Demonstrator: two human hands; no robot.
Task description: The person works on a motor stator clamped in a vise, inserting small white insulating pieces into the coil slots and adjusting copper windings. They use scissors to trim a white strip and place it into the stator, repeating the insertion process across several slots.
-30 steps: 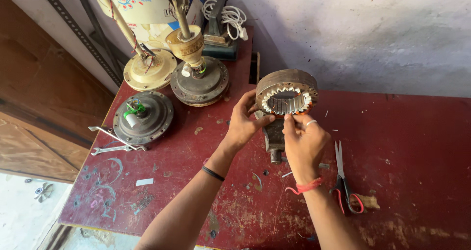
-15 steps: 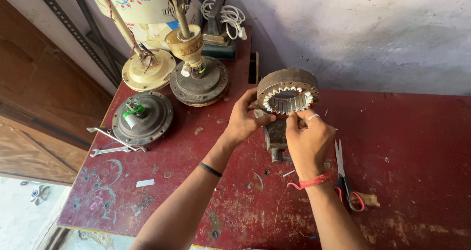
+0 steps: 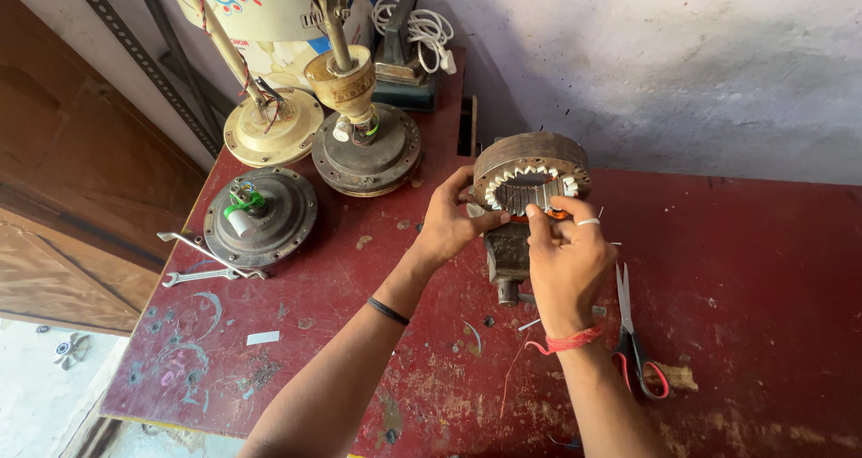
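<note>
Where paint peels, red workbench, whitewashed wall.

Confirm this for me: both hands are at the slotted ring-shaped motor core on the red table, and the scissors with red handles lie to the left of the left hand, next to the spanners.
Not quite. Both hands, left hand and right hand, are at the motor core on the red table, but the head view shows the scissors lying beside the right wrist, far from the spanners.

stator ring on vise, scissors right, fan motors left
</note>
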